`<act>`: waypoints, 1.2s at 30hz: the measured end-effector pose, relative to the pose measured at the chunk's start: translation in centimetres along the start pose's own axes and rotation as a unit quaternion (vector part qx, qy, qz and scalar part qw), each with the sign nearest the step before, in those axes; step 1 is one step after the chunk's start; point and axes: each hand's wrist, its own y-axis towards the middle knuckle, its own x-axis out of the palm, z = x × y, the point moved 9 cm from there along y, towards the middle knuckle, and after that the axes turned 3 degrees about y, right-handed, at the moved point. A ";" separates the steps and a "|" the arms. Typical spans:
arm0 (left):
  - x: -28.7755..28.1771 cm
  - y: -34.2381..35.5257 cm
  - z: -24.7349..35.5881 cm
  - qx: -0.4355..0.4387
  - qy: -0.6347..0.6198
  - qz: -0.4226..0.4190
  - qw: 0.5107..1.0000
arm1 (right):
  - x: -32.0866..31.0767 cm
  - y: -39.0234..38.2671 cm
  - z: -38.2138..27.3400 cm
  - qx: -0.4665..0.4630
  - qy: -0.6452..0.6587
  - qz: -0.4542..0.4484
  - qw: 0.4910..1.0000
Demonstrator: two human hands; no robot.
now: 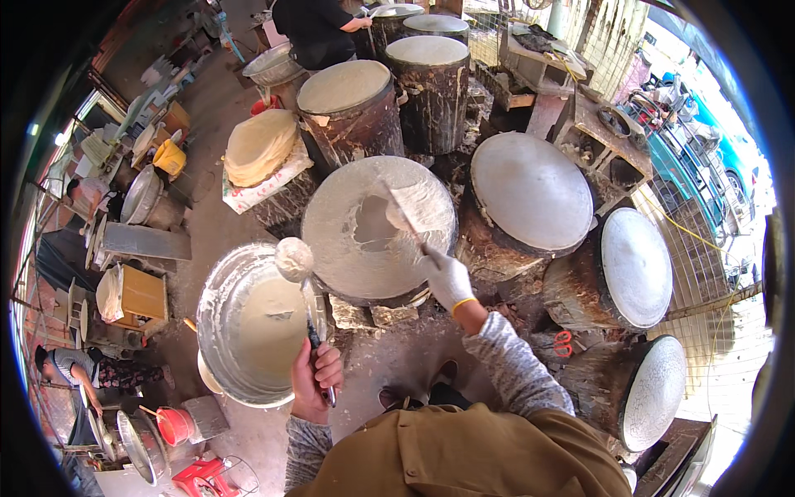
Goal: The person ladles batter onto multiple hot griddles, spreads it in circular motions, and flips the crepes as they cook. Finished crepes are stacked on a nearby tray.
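Note:
In front of me a round griddle (335, 248) carries pale batter (431, 207), spread unevenly around a bare grey patch at its middle. My gloved right hand (449, 282) is closed around the handle of a batter spreader (406, 217), whose far end lies on the batter. My bare left hand (317, 379) grips the dark handle of a ladle (295, 260). The ladle's batter-coated bowl hangs above the far right rim of a large metal basin (217, 311), near the griddle's left edge. Pale batter fills much of the basin.
A stack of thin round flatbreads (261, 147) sits on a cloth-covered stand at far left. More drum stoves with round griddle tops (530, 190) stand to the right and beyond. One person (310, 29) works at the far side, others at left. Bricks (368, 315) lie below my griddle.

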 end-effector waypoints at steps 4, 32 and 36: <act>0.2 -1.0 0.3 -0.004 0.047 0.001 0.999 | -5.9 -0.4 2.0 -0.078 -0.036 0.162 0.983; -2.6 -1.7 -0.5 -0.090 0.038 0.016 0.995 | 4.4 -1.6 -0.1 -0.044 -0.017 -0.020 0.999; -2.5 -1.2 -0.6 -0.084 0.039 0.013 0.996 | 1.5 2.0 2.4 -0.039 0.065 0.037 0.996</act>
